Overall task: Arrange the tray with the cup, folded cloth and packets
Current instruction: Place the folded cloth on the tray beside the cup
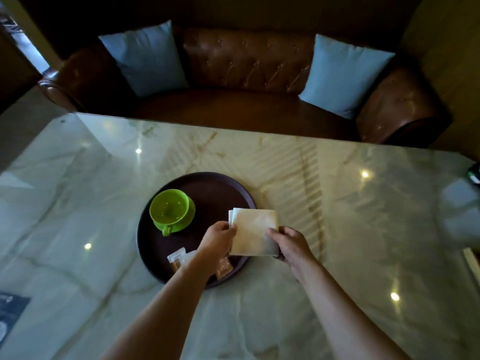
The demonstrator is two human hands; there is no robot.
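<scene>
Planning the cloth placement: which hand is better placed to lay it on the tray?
Probably left. The left hand holds the folded white cloth over the round dark tray; the right hand sits outside its rim.

There is one view only, from a wide-angle camera worn on the person's head. It looks forward and steeply down across the desk (337,203) from its near edge, so both forearms run up into the picture from the bottom edge and the hands meet just below the middle. The desk fills the lower two thirds, close to the lens, its far edge slanting down from left to right. Beyond that edge the view takes in a brown sofa (246,63) with two blue cushions, farther off. Straight lines bow toward the borders, as a wide lens makes them.
</scene>
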